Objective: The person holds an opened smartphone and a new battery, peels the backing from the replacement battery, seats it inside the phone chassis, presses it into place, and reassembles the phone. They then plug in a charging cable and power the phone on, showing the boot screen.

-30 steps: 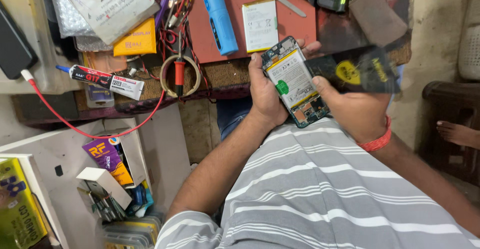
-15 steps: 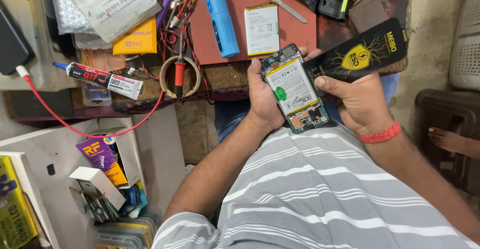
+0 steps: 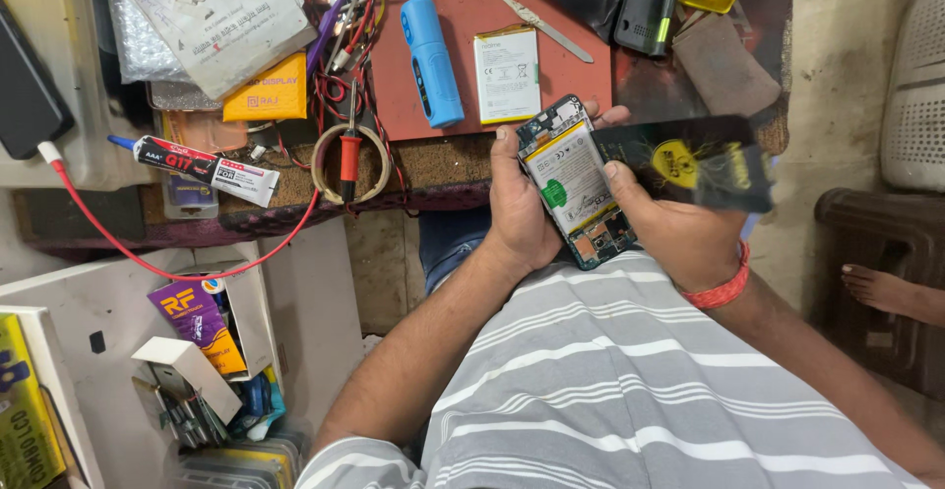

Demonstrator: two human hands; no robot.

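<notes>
One opened phone. One black panel. Two hands: left, right. One loose battery on the bench. One blue driver. One glue tube. One pair of tweezers. One red-handled iron. One yellow box.

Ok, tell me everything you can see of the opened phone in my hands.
The opened phone has its back cover off, showing a white battery with a green sticker and dark circuit boards at both ends. It lies tilted, top toward the bench. The left hand cradles its left edge; the right hand presses a fingertip on its right edge.
</notes>
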